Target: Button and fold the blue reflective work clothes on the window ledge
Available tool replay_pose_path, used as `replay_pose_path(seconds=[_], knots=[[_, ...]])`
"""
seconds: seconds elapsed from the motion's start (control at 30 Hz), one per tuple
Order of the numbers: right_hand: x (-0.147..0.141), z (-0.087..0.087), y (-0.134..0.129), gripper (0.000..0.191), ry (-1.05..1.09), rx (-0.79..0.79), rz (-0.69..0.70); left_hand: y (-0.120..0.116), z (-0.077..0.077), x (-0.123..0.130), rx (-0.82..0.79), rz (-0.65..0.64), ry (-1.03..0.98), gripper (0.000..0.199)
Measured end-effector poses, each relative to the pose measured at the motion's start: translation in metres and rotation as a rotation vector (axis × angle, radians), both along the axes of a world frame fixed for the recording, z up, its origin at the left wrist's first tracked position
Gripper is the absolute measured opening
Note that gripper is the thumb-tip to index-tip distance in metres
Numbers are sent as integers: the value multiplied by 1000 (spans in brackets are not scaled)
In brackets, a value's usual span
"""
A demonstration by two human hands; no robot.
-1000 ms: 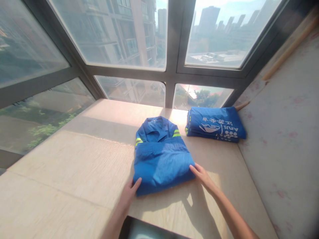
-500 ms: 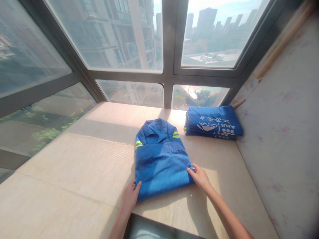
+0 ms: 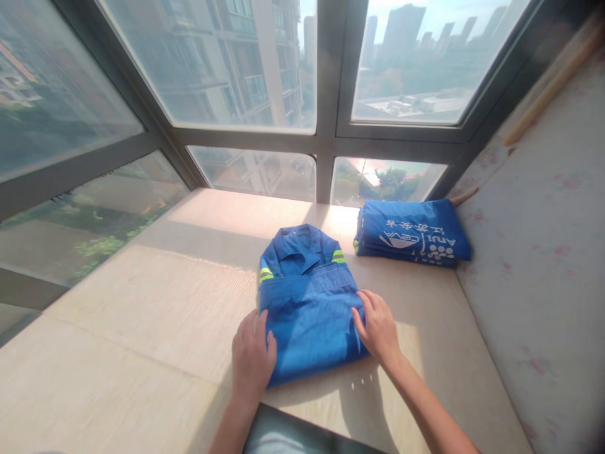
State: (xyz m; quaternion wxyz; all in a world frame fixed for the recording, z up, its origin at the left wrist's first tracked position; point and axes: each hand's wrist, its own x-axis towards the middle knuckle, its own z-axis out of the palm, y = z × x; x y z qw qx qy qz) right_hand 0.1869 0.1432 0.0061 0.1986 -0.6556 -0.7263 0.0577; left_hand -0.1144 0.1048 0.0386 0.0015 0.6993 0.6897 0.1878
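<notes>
Laying both hands on the folded blue jacket, you had it flat on the pale wooden board, just in front of you and near the middle of the view. Your left hand lay open at the jacket's left edge, its fingers pointing away from you and its thumb apart from them, over the cloth. Your right hand was open too, at the right edge, with the fingers stretched along the side and the thumb set wide on the blue cloth. Neither hand was closed into a grip.

The jacket's collar faced the window, and a wide band ran across the cloth below it. Yellow-green stripes showed on both shoulders. Sunlight fell over much of the board, and shadow darkened parts of it.

Beyond your right hand, well apart from it, a pile of folded blue clothes lay near the far right corner, beside the flowered wall. White lettering and dots showed on its top. A wooden stick ran along the wall higher up. Close to you, at the bottom of the view, was a dark-edged flat thing, too cut off to make out.
</notes>
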Motion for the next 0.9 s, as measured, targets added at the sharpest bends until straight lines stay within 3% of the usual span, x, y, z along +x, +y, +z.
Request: replay_pose_path(seconds=[0.07, 0.17, 0.3, 0.4, 0.67, 0.9], knots=[[-17, 6, 18, 45, -22, 65, 205, 21, 1, 18, 48, -188, 64, 49], [-39, 3, 45, 49, -93, 41, 410, 47, -14, 35, 10, -344, 139, 55], [-47, -18, 64, 58, -131, -15, 454, 60, -45, 31, -32, -312, 163, 62], [-44, -29, 66, 59, -131, -17, 444, 59, -55, 27, -37, -296, 167, 63], [-41, -33, 49, 59, -145, -27, 432, 46, -54, 29, -50, -301, 186, 64], [-31, -32, 19, 64, -199, 47, 476, 27, -35, 23, -53, -302, 252, 66]])
